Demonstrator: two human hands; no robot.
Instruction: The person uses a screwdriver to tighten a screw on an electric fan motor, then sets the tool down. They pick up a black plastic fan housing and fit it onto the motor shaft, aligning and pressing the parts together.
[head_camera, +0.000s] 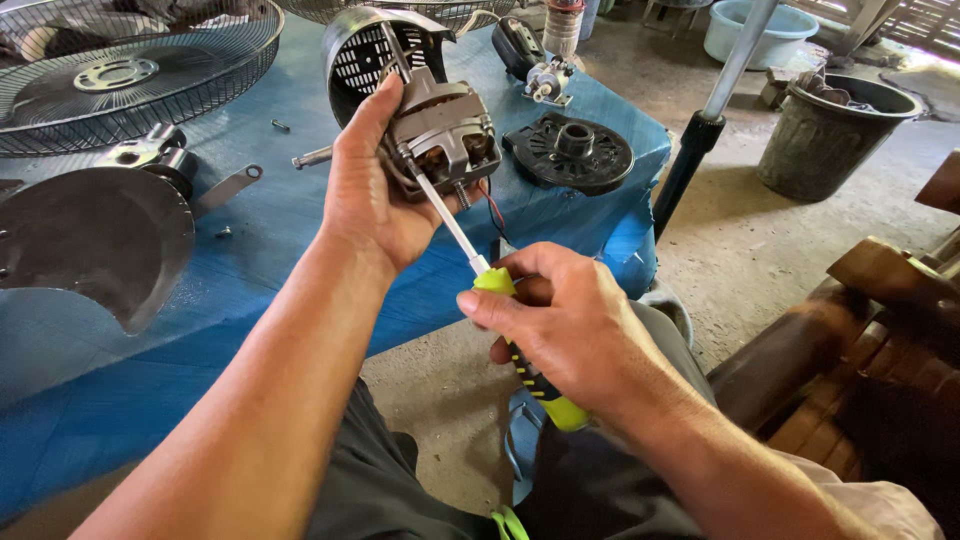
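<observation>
My left hand (365, 190) grips a grey metal fan motor (440, 135) and holds it up above the blue table (230, 300). Red and black wires hang from the motor's lower right side. My right hand (565, 330) is closed around the yellow-green and black handle of a screwdriver (500, 300). Its silver shaft runs up and left, and its tip meets the motor's underside.
On the table lie a wire fan guard (120, 70), a dark metal blade (90, 240), a slotted black motor housing (365, 50), a round black plastic part (570, 152) and loose screws. A black bucket (830, 135), a pole (705, 120) and wooden furniture (880, 330) stand to the right.
</observation>
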